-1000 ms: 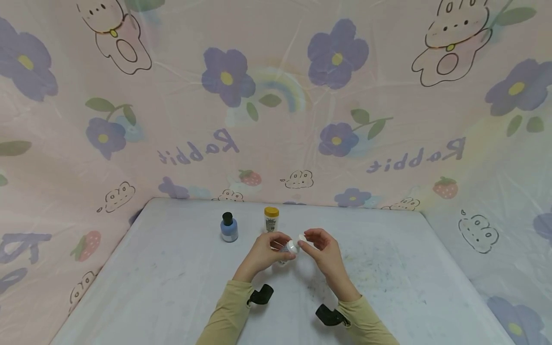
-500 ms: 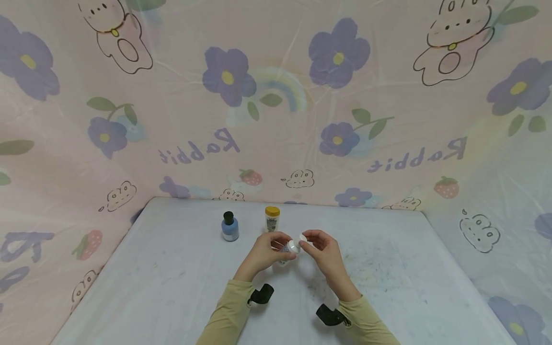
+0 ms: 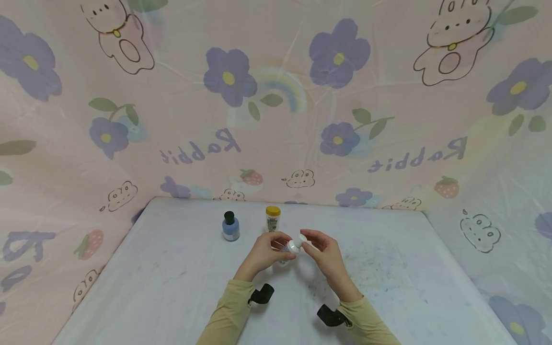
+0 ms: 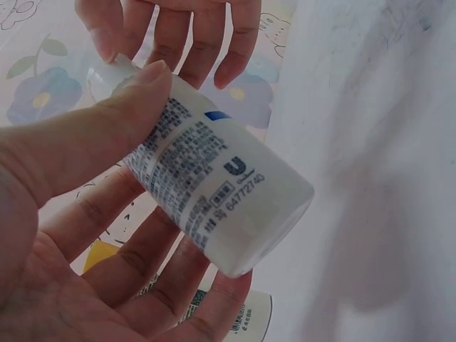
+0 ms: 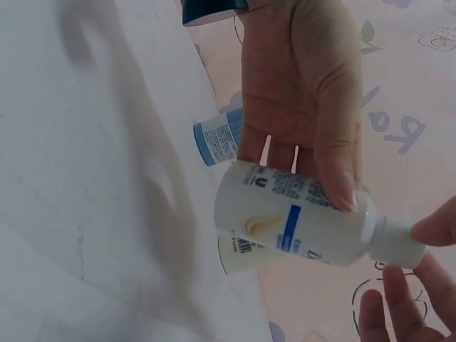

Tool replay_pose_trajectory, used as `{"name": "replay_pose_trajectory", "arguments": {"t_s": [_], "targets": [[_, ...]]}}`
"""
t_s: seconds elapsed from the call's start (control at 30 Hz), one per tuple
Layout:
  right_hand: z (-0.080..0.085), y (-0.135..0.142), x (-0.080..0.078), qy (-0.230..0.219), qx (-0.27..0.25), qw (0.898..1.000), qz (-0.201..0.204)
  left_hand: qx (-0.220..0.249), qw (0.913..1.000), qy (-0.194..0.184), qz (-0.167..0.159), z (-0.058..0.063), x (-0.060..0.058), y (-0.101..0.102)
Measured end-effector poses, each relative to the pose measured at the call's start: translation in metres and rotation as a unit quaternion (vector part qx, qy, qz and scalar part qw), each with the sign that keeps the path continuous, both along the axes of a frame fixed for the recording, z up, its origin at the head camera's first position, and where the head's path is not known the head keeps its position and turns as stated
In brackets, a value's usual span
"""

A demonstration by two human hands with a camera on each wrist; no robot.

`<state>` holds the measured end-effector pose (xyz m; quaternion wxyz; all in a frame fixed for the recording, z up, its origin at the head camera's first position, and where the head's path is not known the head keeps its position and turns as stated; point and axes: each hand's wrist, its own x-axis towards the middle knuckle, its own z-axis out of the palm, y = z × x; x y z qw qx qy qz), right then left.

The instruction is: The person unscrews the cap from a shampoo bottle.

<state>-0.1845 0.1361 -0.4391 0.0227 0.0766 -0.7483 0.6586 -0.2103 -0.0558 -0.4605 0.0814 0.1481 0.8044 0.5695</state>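
A small white bottle (image 4: 221,178) with printed text and a blue mark lies tilted in my left hand (image 3: 265,251), above the table. The left thumb presses along one side, and the fingers curl round the other. At the bottle's neck, my right hand (image 3: 325,251) pinches the white cap (image 5: 395,242) between thumb and index finger, its other fingers loosely bent. In the right wrist view the cap sits against the neck; whether it is threaded on I cannot tell.
Behind the hands, a white bottle with a yellow cap (image 3: 272,221) stands upright. To its left is a blue bottle with a black cap (image 3: 230,230). A printed curtain (image 3: 276,143) surrounds the white-covered table (image 3: 164,287).
The right fingers and the cap have shifted slightly and turned at the bottle's neck. The left hand and the bottle have hardly moved.
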Motion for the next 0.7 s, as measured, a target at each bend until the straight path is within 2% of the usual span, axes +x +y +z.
{"name": "replay_pose_trajectory", "arguments": {"t_s": [0.1, 0.27, 0.43, 0.7], "targets": [[0.006, -0.001, 0.003, -0.006, 0.002, 1.0, 0.001, -0.001, 1.0, 0.0, -0.001, 0.0, 0.001, 0.001], [-0.013, 0.0, -0.007, -0.009, -0.003, 0.999, -0.033, -0.001, 0.9999, 0.007, -0.007, 0.0, 0.001, 0.003], [-0.017, -0.003, -0.009, -0.003, -0.011, 0.998, -0.061, -0.005, 0.9998, 0.017, -0.009, 0.0, 0.002, 0.003], [-0.018, -0.004, -0.01, -0.003, -0.008, 0.997, -0.08, -0.002, 0.9999, 0.009, -0.007, -0.001, 0.003, 0.004]]}}
